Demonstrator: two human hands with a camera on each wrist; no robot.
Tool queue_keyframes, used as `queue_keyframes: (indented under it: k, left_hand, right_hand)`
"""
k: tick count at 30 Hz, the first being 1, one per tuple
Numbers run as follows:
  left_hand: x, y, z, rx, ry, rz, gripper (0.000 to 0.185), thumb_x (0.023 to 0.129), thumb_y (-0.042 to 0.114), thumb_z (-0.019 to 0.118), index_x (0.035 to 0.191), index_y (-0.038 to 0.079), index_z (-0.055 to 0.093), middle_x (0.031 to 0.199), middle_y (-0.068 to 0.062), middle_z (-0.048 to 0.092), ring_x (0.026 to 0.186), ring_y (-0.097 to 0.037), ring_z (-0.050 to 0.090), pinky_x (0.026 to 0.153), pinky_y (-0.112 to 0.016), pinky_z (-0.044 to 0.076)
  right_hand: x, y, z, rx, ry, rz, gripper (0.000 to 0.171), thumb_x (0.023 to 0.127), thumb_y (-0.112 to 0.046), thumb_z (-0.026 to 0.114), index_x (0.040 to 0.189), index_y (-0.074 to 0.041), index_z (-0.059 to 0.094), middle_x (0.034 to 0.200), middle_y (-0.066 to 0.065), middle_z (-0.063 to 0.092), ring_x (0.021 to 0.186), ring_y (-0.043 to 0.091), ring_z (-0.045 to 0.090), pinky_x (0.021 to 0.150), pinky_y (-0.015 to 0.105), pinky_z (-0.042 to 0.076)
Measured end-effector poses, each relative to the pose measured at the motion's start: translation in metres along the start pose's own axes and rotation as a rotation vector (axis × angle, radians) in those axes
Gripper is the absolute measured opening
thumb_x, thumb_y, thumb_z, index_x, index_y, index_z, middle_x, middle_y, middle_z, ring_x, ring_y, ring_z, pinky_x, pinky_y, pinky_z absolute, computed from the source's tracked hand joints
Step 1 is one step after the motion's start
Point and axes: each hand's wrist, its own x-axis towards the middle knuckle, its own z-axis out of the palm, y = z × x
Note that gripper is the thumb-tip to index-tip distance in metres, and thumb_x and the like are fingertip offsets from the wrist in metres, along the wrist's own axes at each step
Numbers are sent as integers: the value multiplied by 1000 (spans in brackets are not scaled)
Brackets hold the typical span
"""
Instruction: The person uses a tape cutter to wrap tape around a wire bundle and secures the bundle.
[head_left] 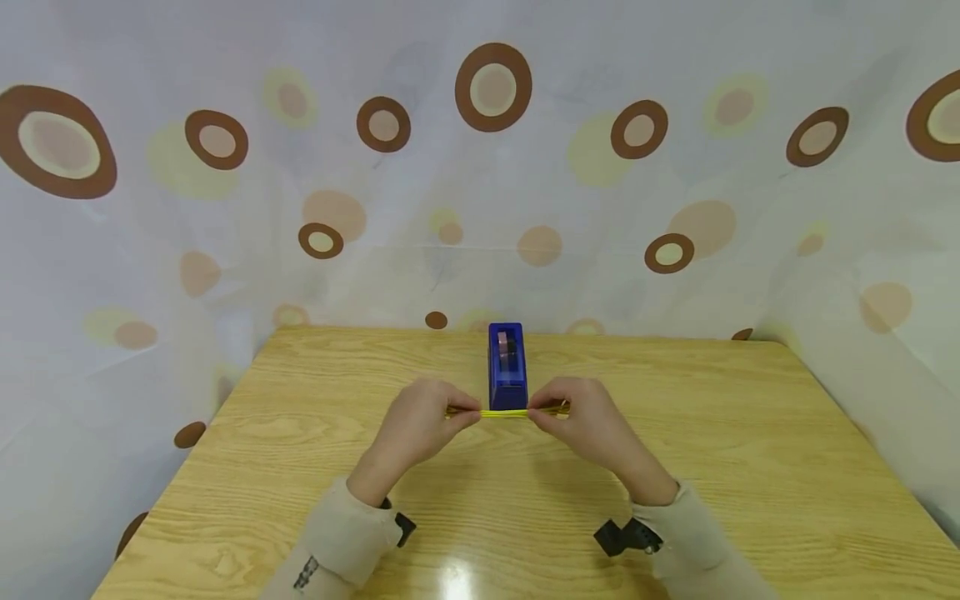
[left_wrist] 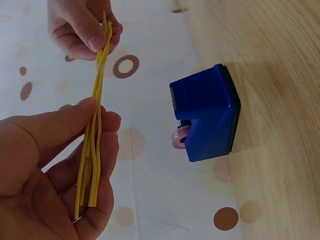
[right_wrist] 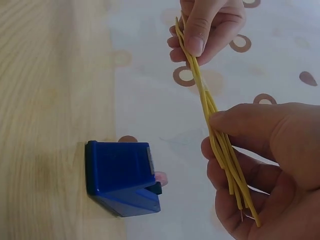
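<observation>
Yellow strips (head_left: pixel 504 412), bunched, are pinched between my left hand (head_left: pixel 420 429) and right hand (head_left: pixel 592 425) before the blue tape dispenser (head_left: pixel 507 364), still untaped.

From my remote seat, the scene reads as a small makeshift recording booth rather than a lived-in room. A pale curtain (head_left: pixel 480 167) printed with brown, tan and yellow circles hangs behind and along both sides of a light wood-grain worktop (head_left: pixel 750 433), closing it in on three sides and hiding whatever room lies beyond. An overhead light glares off the worktop's glossy surface near its front edge. The only furnishing on it is a blue desktop tape dispenser (head_left: pixel 507 365), office-type gear, standing near the back edge just in front of the curtain.
</observation>
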Motion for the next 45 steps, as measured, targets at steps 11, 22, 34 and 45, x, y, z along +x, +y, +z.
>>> queue_keyframes:
  k: [11, 22, 34, 45]
  left_hand:
    - [0, -15, 14, -3, -101, -4, 13, 92, 14, 71, 102, 12, 80, 99, 0, 74, 86, -14, 69, 70, -26, 54]
    - [7, -27, 27, -15, -153, -12, 12, 91, 11, 72, 100, 11, 80, 96, 2, 74, 86, -13, 69, 73, -28, 54]
    - [10, -35, 37, -19, -215, -66, 9, 88, 9, 76, 95, 13, 81, 94, 3, 74, 87, -14, 68, 77, -32, 55]
    - [8, -44, 48, -48, -282, -44, 16, 88, 3, 73, 97, 12, 81, 98, 3, 74, 95, -16, 67, 83, -34, 54]
  right_hand:
    - [-5, 18, 14, -12, -59, 14, 4, 89, -9, 74, 91, -10, 77, 87, -6, 69, 78, 9, 64, 70, 32, 53]
    - [-3, 29, 20, -46, -120, 35, 4, 88, -10, 75, 90, -6, 76, 86, -5, 69, 79, 9, 63, 71, 32, 53]
    - [-3, 41, 29, -31, -179, 71, 6, 88, -8, 75, 83, -11, 73, 82, -8, 67, 75, 6, 60, 69, 28, 52]
    - [-7, 50, 36, -36, -248, 66, 10, 86, -4, 75, 82, -13, 74, 79, -10, 65, 71, 6, 58, 65, 26, 50]
